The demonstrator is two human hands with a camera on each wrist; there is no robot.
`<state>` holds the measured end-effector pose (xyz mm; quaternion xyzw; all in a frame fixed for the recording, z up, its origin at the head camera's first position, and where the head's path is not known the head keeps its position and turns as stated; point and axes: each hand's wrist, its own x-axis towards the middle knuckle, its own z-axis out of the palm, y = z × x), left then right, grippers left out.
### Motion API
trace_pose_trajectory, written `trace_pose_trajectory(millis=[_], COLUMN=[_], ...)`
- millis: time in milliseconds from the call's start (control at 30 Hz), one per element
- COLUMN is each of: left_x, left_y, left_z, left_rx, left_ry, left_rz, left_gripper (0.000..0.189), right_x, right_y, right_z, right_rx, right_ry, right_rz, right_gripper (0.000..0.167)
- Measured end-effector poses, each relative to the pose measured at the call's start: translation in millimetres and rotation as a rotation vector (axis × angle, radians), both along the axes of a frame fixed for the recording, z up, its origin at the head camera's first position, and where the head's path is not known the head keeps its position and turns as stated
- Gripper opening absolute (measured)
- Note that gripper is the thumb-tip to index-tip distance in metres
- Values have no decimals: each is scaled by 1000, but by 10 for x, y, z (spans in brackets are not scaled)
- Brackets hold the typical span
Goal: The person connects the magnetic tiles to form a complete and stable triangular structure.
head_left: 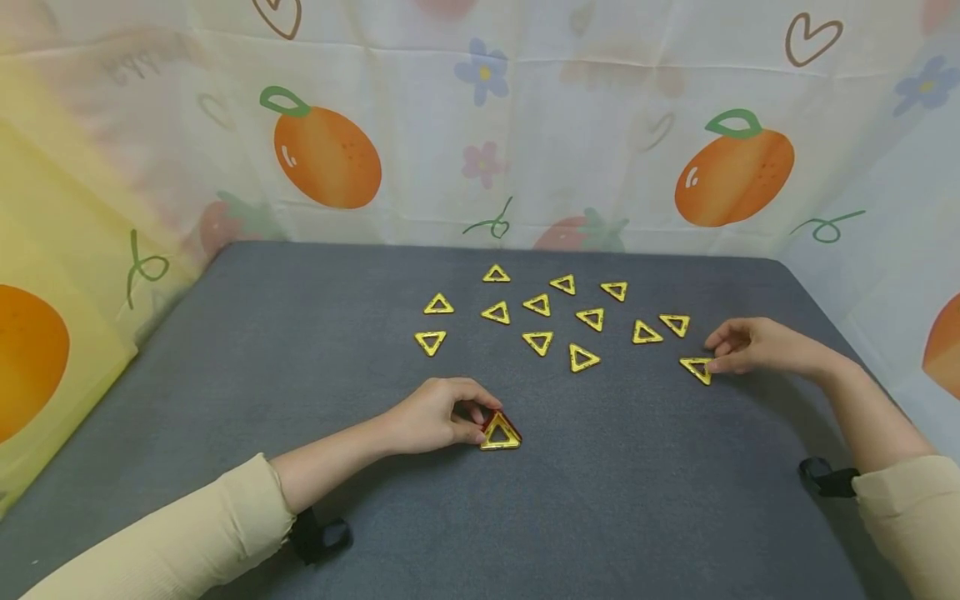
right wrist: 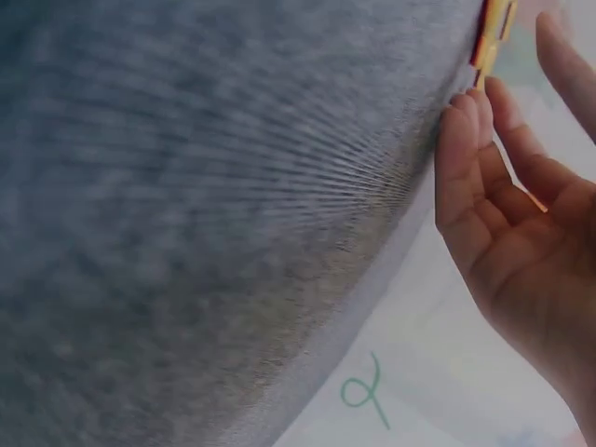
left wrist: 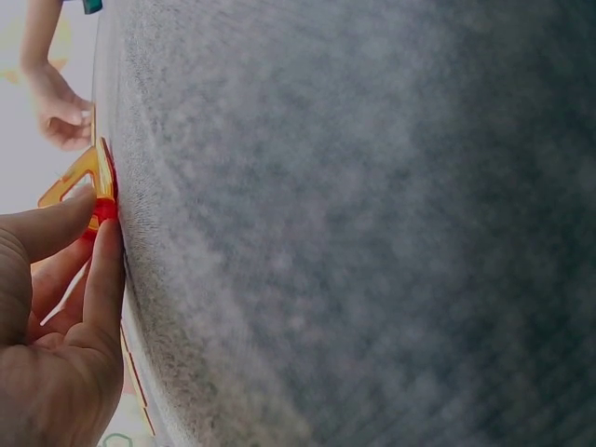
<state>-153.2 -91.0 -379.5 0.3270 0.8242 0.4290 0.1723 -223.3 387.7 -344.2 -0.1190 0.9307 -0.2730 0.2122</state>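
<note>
My left hand [head_left: 442, 415] pinches a yellow triangular magnetic tile [head_left: 500, 445] with red parts beside it, low on the dark table. In the left wrist view the thumb of this left hand [left wrist: 56, 298] lies on the yellow tile [left wrist: 82, 173], which slants up from a red piece [left wrist: 109, 177] at the table surface. My right hand [head_left: 765, 346] is at the right, its thumb at the corner of another yellow triangular tile [head_left: 696, 369] lying flat. The right wrist view shows that hand [right wrist: 521, 205] with its thumb apart from the other fingers.
Several hollow yellow triangular tiles lie scattered across the far half of the grey table [head_left: 300, 333], among them one tile [head_left: 431, 342] and another tile [head_left: 583, 358]. A fruit-patterned curtain [head_left: 480, 125] hangs behind and along the sides. Black straps [head_left: 828, 479] hang at both wrists.
</note>
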Motion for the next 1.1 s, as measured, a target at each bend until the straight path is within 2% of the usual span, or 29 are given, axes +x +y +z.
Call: trace_pose_trajectory(millis=[200, 467, 1100], left_x=[4, 2, 0], left_y=[9, -4, 3], left_z=[11, -4, -13], left_rx=[-5, -2, -3], left_ry=[-25, 0, -14], left_rz=[17, 7, 13], left_gripper=[38, 37, 38], right_x=[5, 6, 15], right_y=[-59, -125, -202], right_z=[-17, -17, 15], right_rx=[41, 90, 86], right_ry=[5, 20, 19], right_rz=[15, 17, 16], right_gripper=[44, 45, 40])
